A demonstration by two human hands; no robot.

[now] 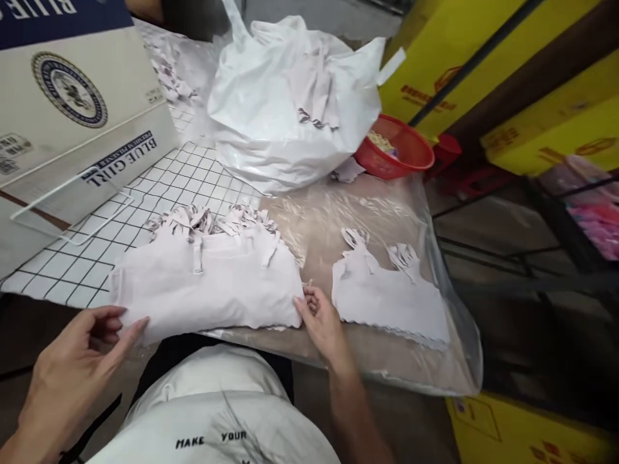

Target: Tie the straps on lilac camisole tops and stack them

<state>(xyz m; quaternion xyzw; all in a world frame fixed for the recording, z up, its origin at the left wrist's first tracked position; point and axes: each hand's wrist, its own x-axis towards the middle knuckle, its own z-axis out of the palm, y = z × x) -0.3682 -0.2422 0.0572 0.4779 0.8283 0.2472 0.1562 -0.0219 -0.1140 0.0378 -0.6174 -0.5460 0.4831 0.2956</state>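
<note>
A stack of pale pink strappy crop tops [213,290] lies flat in front of me, with bunched straps along its far edge. At the near left corner of the stack, my left hand [82,354] has its thumb and fingers closed around the fabric. My right hand [322,322] pinches the stack's right edge between thumb and curled fingers. To the right of that hand, a separate pale crop top [387,296] is spread out with its scalloped hem towards me; neither hand touches it.
A white plastic bag [271,122] with similar fabric stands behind the stack. A red basket [411,154] is beside it. A Blue Girl carton [72,96] rises at the left, on a grid-patterned cover [193,167]. Clear plastic covers the table's right part [309,212]. Yellow boxes [435,58] stand beyond.
</note>
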